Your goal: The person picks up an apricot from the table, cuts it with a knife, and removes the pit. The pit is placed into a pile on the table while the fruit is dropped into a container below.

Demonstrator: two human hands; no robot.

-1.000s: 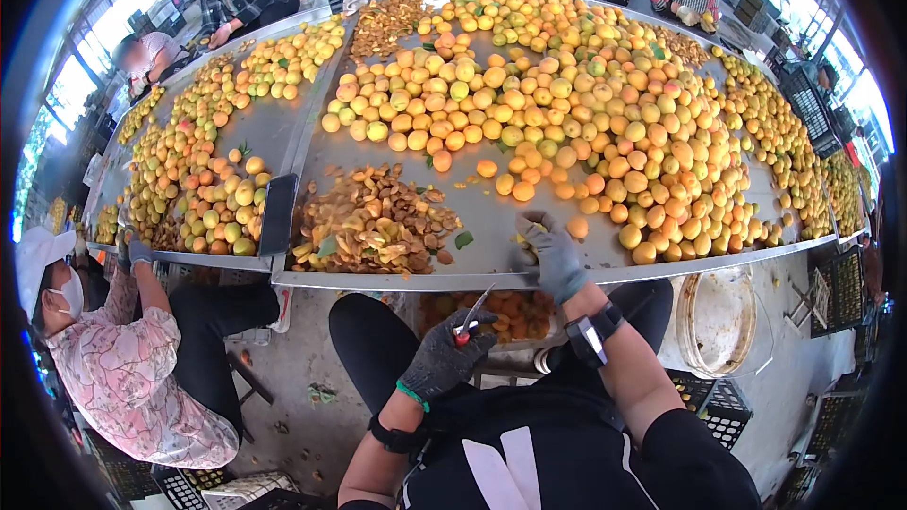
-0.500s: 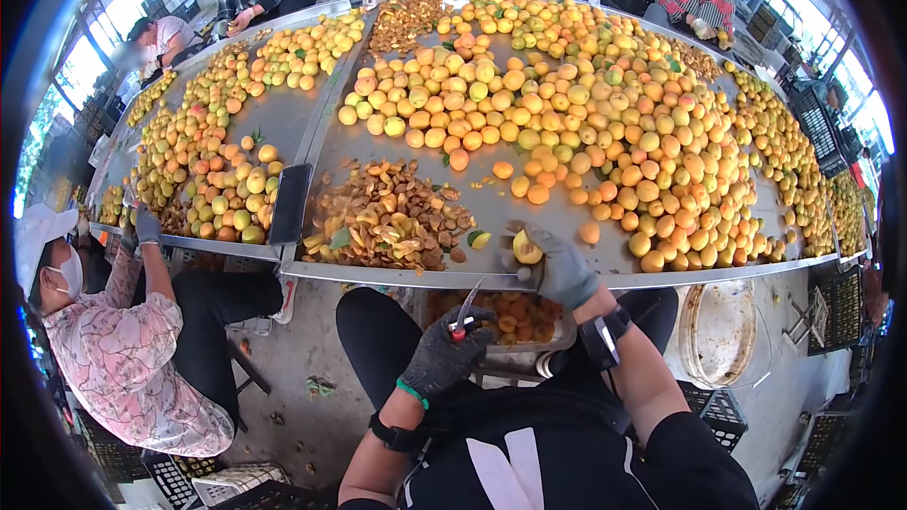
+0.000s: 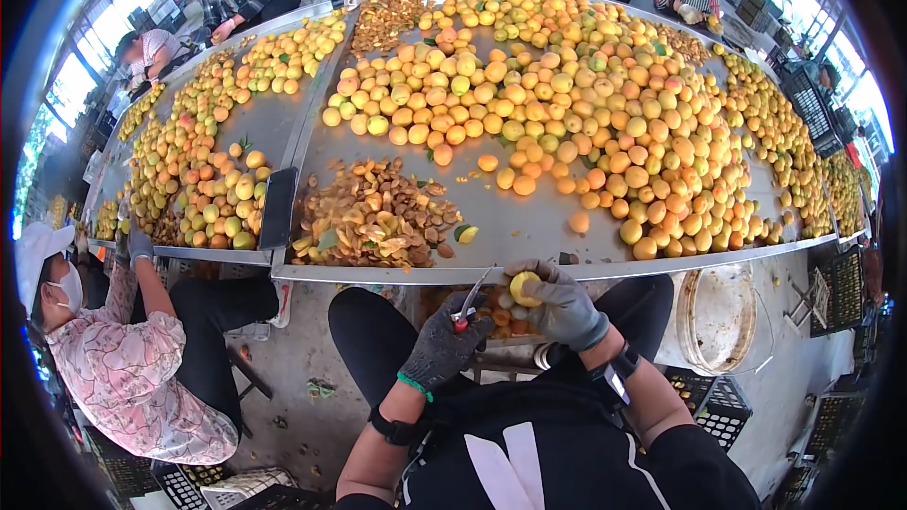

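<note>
apricot (image 3: 522, 286) position: you hold one yellow apricot in your right hand (image 3: 559, 310). the gloved fingers curl around it from behind and below, and its upper face is exposed. the hand sits just below the front edge of the steel table (image 3: 397, 276), above your lap.

knife (image 3: 472, 300) position: your left hand (image 3: 442, 348) is clenched around the red handle. the thin blade slants up and to the right. its tip ends just left of the apricot; this view does not show whether it touches the skin.

key relation: the apricot lies up and to the right of the left hand, roughly in line with the blade's long axis. the two hands are near each other but apart, with the blade between them.

surroundings: a tray of cut fruit (image 3: 501, 319) sits under both hands, partly hidden. a pile of pits and scraps (image 3: 373, 217) lies on the table to your front left. whole apricots (image 3: 586, 123) cover the table ahead. a bucket (image 3: 718, 321) stands at your right. a co-worker (image 3: 132, 368) sits at your left.
</note>
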